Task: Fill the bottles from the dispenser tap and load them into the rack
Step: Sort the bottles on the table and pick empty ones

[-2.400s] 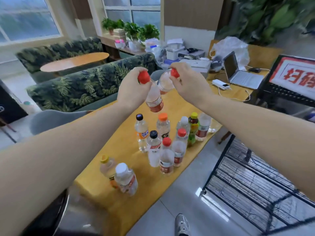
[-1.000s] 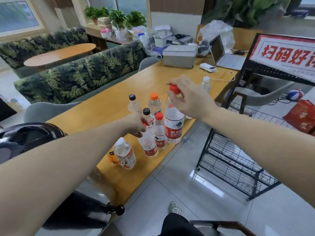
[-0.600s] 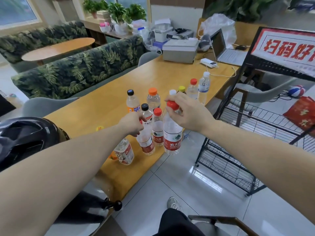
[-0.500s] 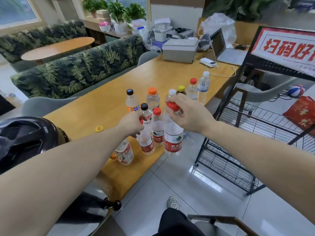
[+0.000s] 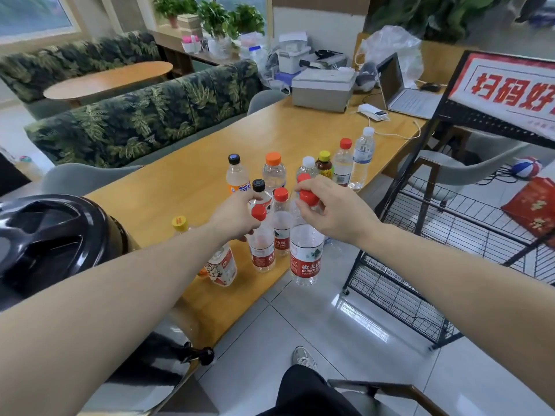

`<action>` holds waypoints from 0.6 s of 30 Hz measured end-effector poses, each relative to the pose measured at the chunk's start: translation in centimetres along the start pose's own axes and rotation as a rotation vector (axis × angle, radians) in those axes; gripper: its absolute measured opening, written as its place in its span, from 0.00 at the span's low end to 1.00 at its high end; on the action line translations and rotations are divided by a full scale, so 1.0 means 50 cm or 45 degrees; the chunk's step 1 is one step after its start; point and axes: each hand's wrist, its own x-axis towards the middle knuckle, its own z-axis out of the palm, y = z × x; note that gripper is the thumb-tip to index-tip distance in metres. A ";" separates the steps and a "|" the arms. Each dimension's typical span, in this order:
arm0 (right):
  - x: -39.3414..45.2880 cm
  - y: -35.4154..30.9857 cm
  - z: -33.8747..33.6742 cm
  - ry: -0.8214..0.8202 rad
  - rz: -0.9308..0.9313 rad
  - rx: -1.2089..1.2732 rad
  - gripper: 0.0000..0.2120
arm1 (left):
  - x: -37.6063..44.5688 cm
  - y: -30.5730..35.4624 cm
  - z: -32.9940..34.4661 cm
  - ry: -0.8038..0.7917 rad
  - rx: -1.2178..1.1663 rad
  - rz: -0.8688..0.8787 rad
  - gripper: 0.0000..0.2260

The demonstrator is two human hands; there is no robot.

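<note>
At 9 o'clock sits the black dispenser [image 5: 51,235], its tap [image 5: 196,355] at 7 o'clock below the table edge. The left hand [image 5: 232,219] reaches in from the lower left, its fingers curled round the neck of a small bottle [image 5: 262,250] with a red cap that stands on the table [image 5: 168,187] near its edge. Beside that hand's wrist, at its 8 o'clock, a white-labelled bottle [image 5: 222,267] stands partly hidden by the forearm, with a yellow cap [image 5: 179,221] behind it. At 12 o'clock from the hands stands a cluster of capped bottles [image 5: 273,172], upright and close together. The right hand [image 5: 333,211] pinches the red cap of a large bottle [image 5: 306,256] and holds it upright just off the table edge, over the floor. At 3 o'clock stands the black wire rack [image 5: 420,283], on the floor just beside the table.
</note>
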 end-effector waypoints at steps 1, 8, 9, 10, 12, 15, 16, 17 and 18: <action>0.000 -0.004 0.004 -0.008 -0.004 -0.004 0.12 | -0.004 0.001 0.001 0.013 -0.022 0.008 0.28; 0.003 -0.029 0.042 -0.037 -0.047 0.001 0.12 | -0.036 -0.012 0.025 0.455 -0.103 0.237 0.17; 0.005 -0.031 0.047 -0.051 -0.056 0.003 0.13 | -0.044 -0.014 0.033 0.515 -0.189 0.272 0.15; 0.006 -0.033 0.053 -0.064 -0.066 0.012 0.13 | -0.052 -0.015 0.042 0.551 -0.289 0.295 0.14; 0.009 -0.035 0.064 -0.083 -0.078 0.038 0.13 | -0.075 -0.021 0.062 0.530 -0.519 0.317 0.15; 0.008 -0.039 0.080 -0.104 -0.069 0.082 0.13 | -0.124 -0.034 0.095 0.337 -0.785 0.395 0.22; 0.007 -0.042 0.084 -0.111 -0.065 0.106 0.13 | -0.137 -0.042 0.105 0.274 -0.808 0.421 0.25; 0.007 -0.045 0.089 -0.121 -0.059 0.132 0.14 | -0.148 -0.049 0.112 0.225 -0.807 0.432 0.28; 0.005 -0.050 0.092 -0.136 -0.047 0.164 0.14 | -0.152 -0.060 0.120 0.207 -0.782 0.418 0.31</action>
